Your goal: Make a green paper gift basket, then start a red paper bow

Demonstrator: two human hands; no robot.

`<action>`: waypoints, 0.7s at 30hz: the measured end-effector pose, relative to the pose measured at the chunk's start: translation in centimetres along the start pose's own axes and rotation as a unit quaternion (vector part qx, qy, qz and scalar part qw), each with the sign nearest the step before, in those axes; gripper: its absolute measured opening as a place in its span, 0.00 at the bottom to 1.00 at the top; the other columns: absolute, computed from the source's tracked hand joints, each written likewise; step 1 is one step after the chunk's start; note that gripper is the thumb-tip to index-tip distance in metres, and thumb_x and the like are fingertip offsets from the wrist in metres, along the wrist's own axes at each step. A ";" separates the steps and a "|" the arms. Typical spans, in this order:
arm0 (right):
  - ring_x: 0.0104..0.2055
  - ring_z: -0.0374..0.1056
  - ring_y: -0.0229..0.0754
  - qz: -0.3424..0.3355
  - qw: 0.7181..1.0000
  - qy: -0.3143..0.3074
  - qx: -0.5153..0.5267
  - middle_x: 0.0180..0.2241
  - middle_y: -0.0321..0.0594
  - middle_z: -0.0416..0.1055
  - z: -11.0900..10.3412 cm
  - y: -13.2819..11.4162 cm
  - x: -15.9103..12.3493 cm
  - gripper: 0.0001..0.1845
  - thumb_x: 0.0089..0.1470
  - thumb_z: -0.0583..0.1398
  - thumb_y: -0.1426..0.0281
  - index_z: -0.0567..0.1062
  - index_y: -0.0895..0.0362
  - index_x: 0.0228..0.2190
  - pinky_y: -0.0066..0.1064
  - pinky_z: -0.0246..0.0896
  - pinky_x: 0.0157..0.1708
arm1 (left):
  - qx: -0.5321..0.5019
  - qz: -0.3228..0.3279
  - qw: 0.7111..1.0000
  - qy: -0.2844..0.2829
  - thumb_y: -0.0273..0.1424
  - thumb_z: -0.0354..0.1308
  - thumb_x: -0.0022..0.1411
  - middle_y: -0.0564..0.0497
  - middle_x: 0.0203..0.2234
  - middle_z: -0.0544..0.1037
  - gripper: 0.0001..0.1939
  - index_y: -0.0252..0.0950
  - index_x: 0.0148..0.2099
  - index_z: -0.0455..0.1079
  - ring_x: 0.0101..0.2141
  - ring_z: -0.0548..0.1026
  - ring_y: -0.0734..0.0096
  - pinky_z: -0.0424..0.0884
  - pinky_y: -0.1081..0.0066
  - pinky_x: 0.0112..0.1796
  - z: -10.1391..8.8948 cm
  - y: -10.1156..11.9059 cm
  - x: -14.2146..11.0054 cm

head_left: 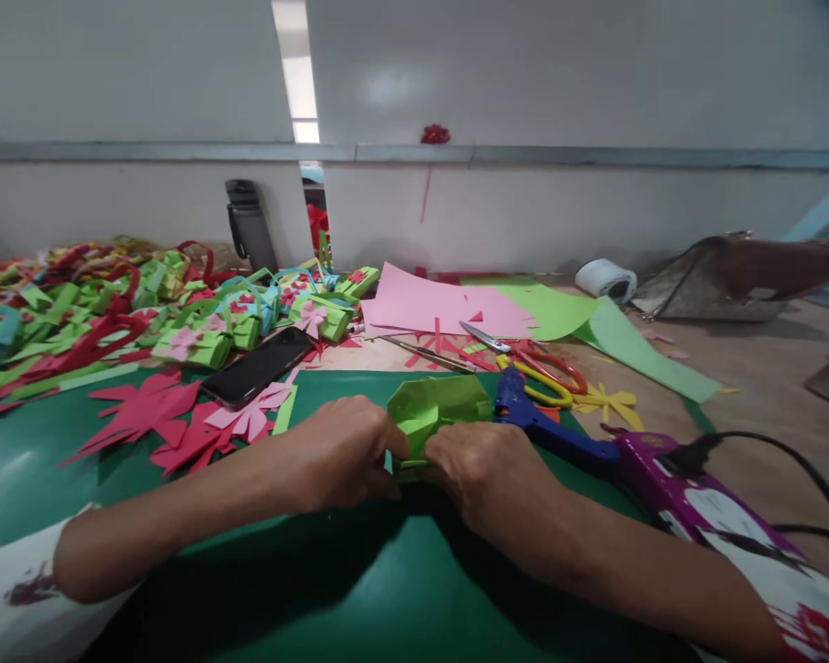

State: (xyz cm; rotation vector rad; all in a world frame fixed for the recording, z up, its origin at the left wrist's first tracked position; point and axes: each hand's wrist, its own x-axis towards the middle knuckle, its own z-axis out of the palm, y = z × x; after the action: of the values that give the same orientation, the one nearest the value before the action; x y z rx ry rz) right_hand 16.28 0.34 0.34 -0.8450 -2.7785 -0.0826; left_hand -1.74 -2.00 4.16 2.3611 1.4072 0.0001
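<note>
A folded piece of green paper (pixel 446 402) stands partly raised over the dark green mat (pixel 359 589), its flap tilted away from me. My left hand (pixel 349 451) pinches its near left edge between thumb and fingers. On the near right edge, my right hand (pixel 480 470) grips the same paper, with its fingertips partly hidden. A blue glue gun (pixel 559 437) lies just right of the paper. Behind it are scissors with red handles (pixel 553 366) and scissors with yellow handles (pixel 535 387).
Finished paper bags (pixel 197 341) are heaped at the left, near a bottle (pixel 251 226). A phone (pixel 259 366) lies by red paper flowers (pixel 145 410). Pink sheets (pixel 442 304) lie at the back. A purple power strip (pixel 697 488) with a cable and a handbag (pixel 732 276) are at the right.
</note>
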 end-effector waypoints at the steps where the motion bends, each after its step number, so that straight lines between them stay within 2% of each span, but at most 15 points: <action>1: 0.21 0.58 0.35 0.002 1.000 0.000 0.002 0.20 0.35 0.68 0.0 -0.1 0.0 0.08 0.51 0.58 0.77 0.69 0.58 0.21 0.30 0.37 0.21 | 0.001 -0.004 1.000 0.006 0.28 0.60 0.51 0.56 0.16 0.69 0.03 0.36 0.26 0.71 0.19 0.63 0.78 0.53 0.79 0.21 0.1 0.1 -0.1; 7: 0.21 0.59 0.36 0.004 1.000 -0.002 -0.014 0.21 0.36 0.70 -0.6 -0.2 -0.1 0.05 0.47 0.60 0.78 0.70 0.58 0.22 0.31 0.36 0.22 | 0.050 -0.001 0.997 0.065 0.27 0.52 0.55 0.55 0.15 0.66 0.08 0.35 0.24 0.68 0.18 0.59 0.78 0.52 0.78 0.21 0.8 -0.5 -0.1; 13: 0.23 0.59 0.40 -0.012 0.996 0.060 -0.068 0.19 0.37 0.69 -1.2 0.0 -0.1 0.09 0.48 0.59 0.77 0.69 0.57 0.20 0.33 0.39 0.25 | 0.074 -0.034 0.995 0.059 0.26 0.51 0.55 0.54 0.17 0.68 0.08 0.35 0.24 0.67 0.19 0.62 0.77 0.52 0.77 0.22 0.7 -1.5 -0.7; 21: 0.25 0.57 0.41 -0.029 0.990 0.096 -0.104 0.18 0.37 0.68 -1.1 0.1 0.0 0.12 0.47 0.56 0.82 0.69 0.57 0.18 0.34 0.40 0.27 | 0.085 -0.041 0.993 0.066 0.26 0.52 0.56 0.51 0.21 0.74 0.07 0.36 0.28 0.70 0.23 0.70 0.71 0.57 0.75 0.25 0.7 -2.5 -1.6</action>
State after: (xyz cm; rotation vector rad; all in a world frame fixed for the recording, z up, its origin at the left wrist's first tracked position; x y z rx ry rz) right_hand 16.59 0.32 1.40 -0.7585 -2.6434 -0.4460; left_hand -4.53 -2.52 2.98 2.4787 1.6242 0.0154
